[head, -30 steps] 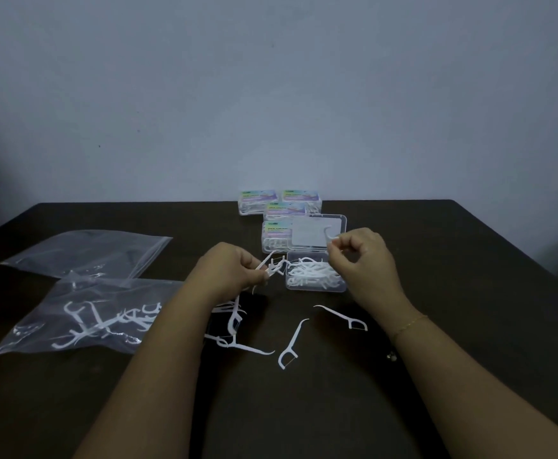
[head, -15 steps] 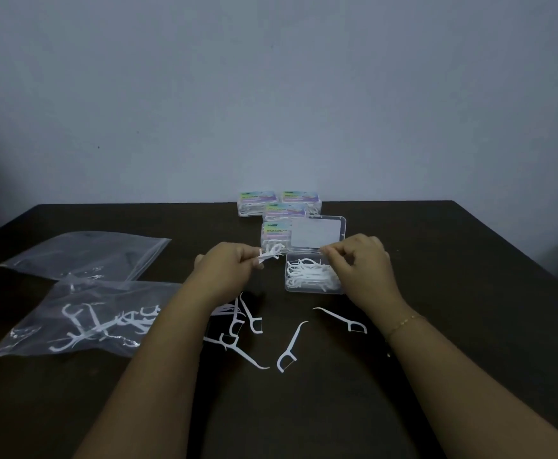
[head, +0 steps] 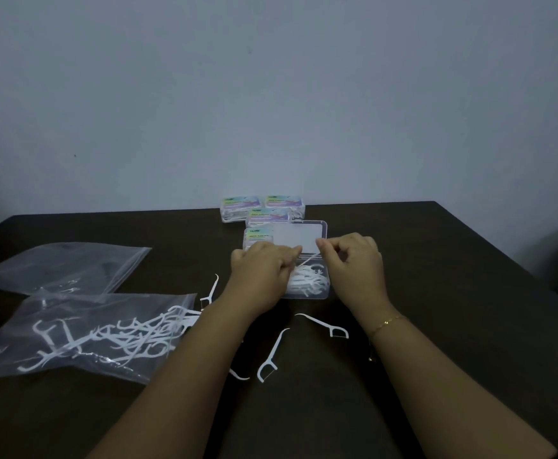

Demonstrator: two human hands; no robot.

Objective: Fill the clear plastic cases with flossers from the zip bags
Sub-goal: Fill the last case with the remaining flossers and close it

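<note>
Hands [head: 307,260] together over open case [head: 317,293], both pinching one flosser [head: 308,260] above its white heap.

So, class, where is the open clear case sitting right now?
In the head view, the open clear case sits mid-table between the left hand and right hand, just in front of the closed labelled cases.

There is only one view, from a camera on the person's head. It looks forward and a little down over a dark table [head: 436,326], which fills the lower half of the frame; a plain wall [head: 271,94] fills the upper half. Both forearms enter from the bottom edge, so the camera is near them. The wide lens bends the table's far edge.
</note>
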